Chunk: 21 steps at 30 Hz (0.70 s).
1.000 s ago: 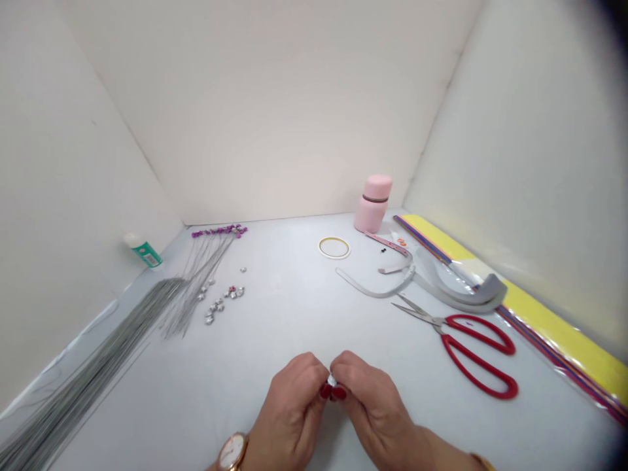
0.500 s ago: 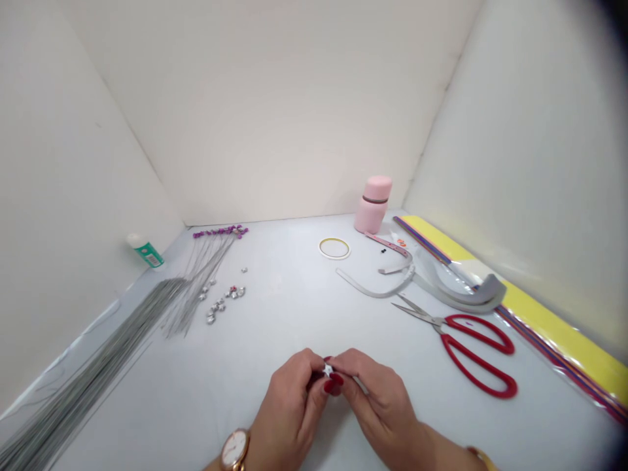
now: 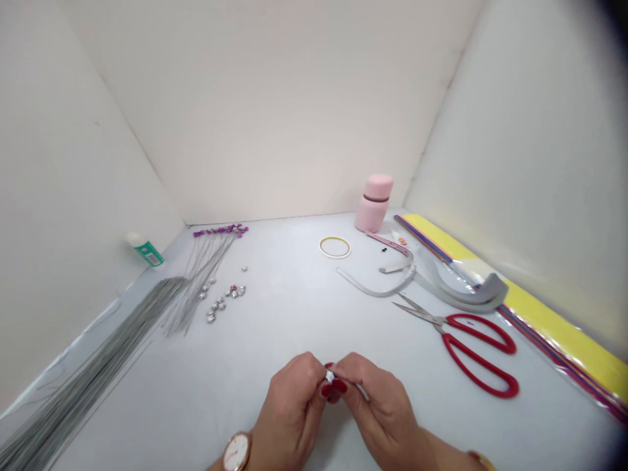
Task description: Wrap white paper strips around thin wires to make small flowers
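Observation:
Between the fingertips of both hands sits a small silvery-white paper star (image 3: 330, 377), near the front of the table. My left hand (image 3: 296, 399) pinches it from the left, thumb and forefinger closed. From the other side my right hand (image 3: 379, 400) grips it the same way, its thumb close to the left one. The fingertips cover most of the star. Similar silver stars (image 3: 216, 306) lie loose on the table to the left, one with a red spot. Purple-tipped wire stems (image 3: 220, 231) are laid out behind them.
Grey wires (image 3: 112, 347) lie in a bundle at left, below a glue bottle (image 3: 147, 252). Rightward are open red-handled scissors (image 3: 441, 320), curled paper strips (image 3: 377, 293), a tape ring (image 3: 335, 247), a pink flask (image 3: 373, 204) and packs of coloured paper (image 3: 549, 320).
Both hands have shifted very slightly down, still pinching the star, and the fingers have changed position a little around it. Other things lie as before.

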Each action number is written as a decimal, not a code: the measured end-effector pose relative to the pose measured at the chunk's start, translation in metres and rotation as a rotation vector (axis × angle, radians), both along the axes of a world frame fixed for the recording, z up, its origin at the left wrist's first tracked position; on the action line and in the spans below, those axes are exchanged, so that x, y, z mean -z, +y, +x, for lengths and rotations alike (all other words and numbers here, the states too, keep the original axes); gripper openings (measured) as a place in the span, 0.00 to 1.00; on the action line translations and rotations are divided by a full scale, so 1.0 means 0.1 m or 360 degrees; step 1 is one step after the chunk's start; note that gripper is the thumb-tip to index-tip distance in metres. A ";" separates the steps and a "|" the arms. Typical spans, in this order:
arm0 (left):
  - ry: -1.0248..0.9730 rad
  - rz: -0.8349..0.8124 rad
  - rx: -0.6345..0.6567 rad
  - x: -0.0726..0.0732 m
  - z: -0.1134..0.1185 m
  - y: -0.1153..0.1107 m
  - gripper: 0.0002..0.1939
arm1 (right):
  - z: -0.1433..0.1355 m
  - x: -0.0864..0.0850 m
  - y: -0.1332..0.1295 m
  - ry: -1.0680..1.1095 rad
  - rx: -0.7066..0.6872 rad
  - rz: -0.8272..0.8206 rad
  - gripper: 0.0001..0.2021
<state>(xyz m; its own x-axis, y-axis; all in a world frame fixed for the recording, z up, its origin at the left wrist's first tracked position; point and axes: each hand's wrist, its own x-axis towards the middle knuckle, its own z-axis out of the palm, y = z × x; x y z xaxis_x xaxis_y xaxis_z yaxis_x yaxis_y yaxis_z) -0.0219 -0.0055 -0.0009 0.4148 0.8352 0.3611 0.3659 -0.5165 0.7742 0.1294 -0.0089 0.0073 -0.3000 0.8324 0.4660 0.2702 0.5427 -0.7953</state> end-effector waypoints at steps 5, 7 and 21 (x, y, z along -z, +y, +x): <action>0.0002 -0.0054 -0.0034 0.02 0.01 -0.01 0.09 | 0.00 0.01 -0.01 0.0019 -0.0012 -0.0092 0.09; 0.0010 -0.0053 -0.0056 0.03 0.01 -0.01 0.09 | 0.00 0.02 -0.02 0.0002 -0.0008 -0.0115 0.09; -0.0156 -0.0379 -0.0214 -0.04 0.02 0.06 0.07 | -0.04 0.07 0.08 0.0376 0.0068 -0.0807 0.10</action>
